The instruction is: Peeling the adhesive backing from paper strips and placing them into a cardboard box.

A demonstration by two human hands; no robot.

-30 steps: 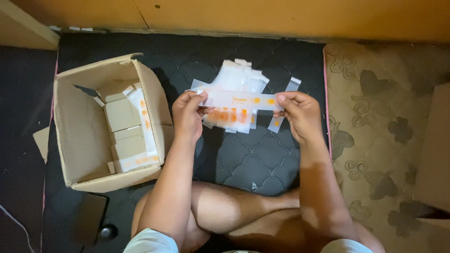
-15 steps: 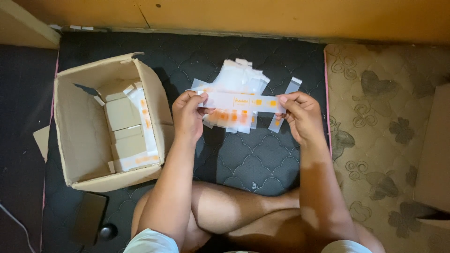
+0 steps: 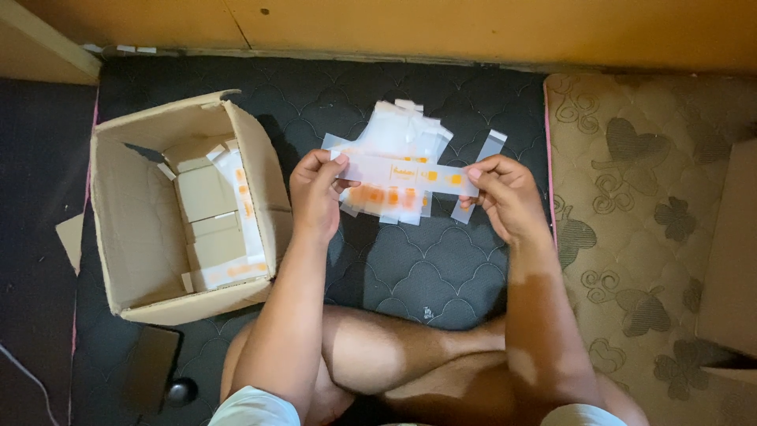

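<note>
Left hand pinches left end of flat white carton with orange marks; right hand pinches its right end. Both grips closed on carton, held level above dark quilted mat, near mat's far edge. Under it, on mat: loose pile of same flat cartons, fanned out. Clear strip lies just right of pile. Open cardboard box at mat's left edge, folded small boxes stacked inside. Patterned beige mattress past mat's right edge.
</note>
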